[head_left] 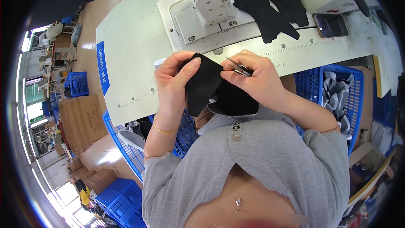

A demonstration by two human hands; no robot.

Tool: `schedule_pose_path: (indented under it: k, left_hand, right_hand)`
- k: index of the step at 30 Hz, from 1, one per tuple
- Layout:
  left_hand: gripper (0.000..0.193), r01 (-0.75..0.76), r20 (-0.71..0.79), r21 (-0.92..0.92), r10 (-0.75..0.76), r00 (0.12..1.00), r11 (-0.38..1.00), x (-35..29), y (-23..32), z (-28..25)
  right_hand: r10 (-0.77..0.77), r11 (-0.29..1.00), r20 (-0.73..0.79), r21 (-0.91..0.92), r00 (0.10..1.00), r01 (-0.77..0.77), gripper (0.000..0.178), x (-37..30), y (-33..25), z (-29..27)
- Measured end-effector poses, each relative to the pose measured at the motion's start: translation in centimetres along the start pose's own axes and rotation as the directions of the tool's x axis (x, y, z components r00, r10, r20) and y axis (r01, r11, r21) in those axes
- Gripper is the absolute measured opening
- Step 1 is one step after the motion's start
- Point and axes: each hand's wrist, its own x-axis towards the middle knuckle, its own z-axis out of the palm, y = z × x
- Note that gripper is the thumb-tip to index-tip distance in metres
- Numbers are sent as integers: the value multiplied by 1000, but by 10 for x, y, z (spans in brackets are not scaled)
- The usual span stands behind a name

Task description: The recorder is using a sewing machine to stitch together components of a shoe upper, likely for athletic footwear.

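A piece of black fabric (pixel 203 82) hangs folded between my two hands, over my lap at the table's front edge. My left hand (pixel 177 72) pinches its upper left corner between thumb and fingers. My right hand (pixel 257 76) is closed around small metal thread snips (pixel 239 68), their blades pointing up and left. The thumb and fingertips of that hand also grip the fabric's upper right edge. Beyond my hands stands a white sewing machine (pixel 213 4). More black fabric pieces (pixel 270 10) lie on the table to its right.
The white table (pixel 130 59) carries a printed ruler line along its front. A dark phone-like slab (pixel 331 25) lies at the right. Blue baskets with cloth pieces stand right (pixel 356 97) and left (pixel 122 143) of me. A cardboard sheet (pixel 82 120) and blue crates (pixel 120 202) are on the left floor.
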Motion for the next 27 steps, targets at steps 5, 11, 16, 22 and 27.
schedule_pose_path:
  k: [5,11,16,22,27]
  left_hand:
    - [12,-63,6,56,63,998,996,2,0,-1]
    - [11,-131,10,152,131,991,980,0,2,-1]
    - [10,-146,37,206,141,989,968,-1,3,-3]
    - [8,-186,72,240,174,982,953,10,8,-4]
    - [7,-256,177,342,206,963,904,29,23,-7]
  right_hand:
    - [182,980,47,76,982,-186,13,0,-2,0]
    - [172,976,34,130,984,-175,12,-2,-1,6]
    - [197,967,28,156,980,-199,13,-3,-4,9]
    - [201,920,81,328,976,-216,12,10,2,6]
    - [246,823,261,452,933,-344,15,26,12,6]
